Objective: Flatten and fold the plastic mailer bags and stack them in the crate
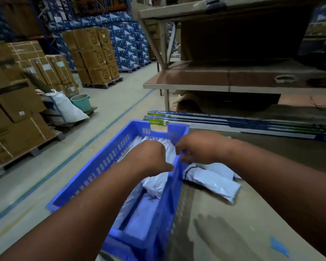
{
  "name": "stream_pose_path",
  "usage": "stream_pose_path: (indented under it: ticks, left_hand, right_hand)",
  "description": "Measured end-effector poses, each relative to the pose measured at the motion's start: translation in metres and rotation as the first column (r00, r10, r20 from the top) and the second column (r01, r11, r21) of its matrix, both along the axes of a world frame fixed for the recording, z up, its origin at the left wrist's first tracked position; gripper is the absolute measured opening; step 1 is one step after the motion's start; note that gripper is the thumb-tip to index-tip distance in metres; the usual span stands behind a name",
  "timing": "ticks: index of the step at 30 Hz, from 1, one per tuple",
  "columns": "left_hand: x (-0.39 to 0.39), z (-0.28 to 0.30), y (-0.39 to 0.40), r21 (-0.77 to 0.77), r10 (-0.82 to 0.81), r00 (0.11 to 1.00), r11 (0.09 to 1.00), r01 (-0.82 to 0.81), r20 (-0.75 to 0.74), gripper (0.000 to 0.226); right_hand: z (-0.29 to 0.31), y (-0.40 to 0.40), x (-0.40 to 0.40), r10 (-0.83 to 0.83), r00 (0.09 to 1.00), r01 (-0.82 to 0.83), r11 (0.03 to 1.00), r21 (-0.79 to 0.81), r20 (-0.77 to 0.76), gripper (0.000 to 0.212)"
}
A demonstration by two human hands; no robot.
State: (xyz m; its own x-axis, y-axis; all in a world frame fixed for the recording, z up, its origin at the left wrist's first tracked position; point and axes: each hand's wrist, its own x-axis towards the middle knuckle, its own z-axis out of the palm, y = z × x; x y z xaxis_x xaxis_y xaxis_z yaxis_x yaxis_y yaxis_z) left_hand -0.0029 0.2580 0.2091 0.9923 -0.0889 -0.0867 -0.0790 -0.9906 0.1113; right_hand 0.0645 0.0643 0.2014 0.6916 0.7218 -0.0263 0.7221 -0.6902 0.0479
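— Where were the mailer bags?

— Most of them lay inside the blue crate, white and pale grey. A row of folded ones stood toward the far end, and a crumpled bag sat nearer the middle against the right wall. Flatter bags filled the near end. A few more loose bags lay outside, on the brown table just beside the crate's right wall.

— And the hands?

— Both were over the far half of the crate. The left hand reached down among the folded bags with its fingers curled, though the frame was blurred and whether it actually gripped a bag could not be told. The right hand hovered at the crate's right rim, fingers bent and pinched together near the rim; what it held, if anything, was likewise unclear.

— What stood around them?

— The crate sat at the table's left edge. Beyond it, flat blue-and-green packs lay stacked along the far edge of the table, and behind those rose a metal shelf with a tape roll on it. To the left, across the concrete floor, were pallets of brown cartons, blue printed boxes, a white sack and a teal bucket.
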Motion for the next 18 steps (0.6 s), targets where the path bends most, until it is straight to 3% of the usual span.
stream_pose_path:
  ticks: [5,10,14,18]
  left_hand:
    - [0.018,-0.010,-0.094,0.052,-0.089,0.996,0.995,0.088,0.013,0.039]
    - [0.038,-0.050,-0.164,0.051,-0.068,0.994,0.996,0.073,-0.083,0.033]
    - [0.048,-0.095,-0.182,0.073,-0.038,0.986,0.996,0.051,-0.162,0.031]
    - [0.053,-0.161,-0.156,0.054,-0.092,0.988,0.994,0.099,-0.123,0.045]
  right_hand:
    - [-0.019,-0.105,0.001,-0.114,0.993,0.116,0.993,0.032,-0.040,0.025]
    - [-0.082,-0.182,-0.001,-0.235,0.948,0.251,0.966,0.052,-0.217,0.032]
    - [-0.152,-0.183,-0.004,-0.252,0.945,0.280,0.953,0.119,-0.208,0.054]
    - [-0.216,-0.153,-0.012,-0.248,0.959,0.268,0.950,0.161,-0.137,0.056]
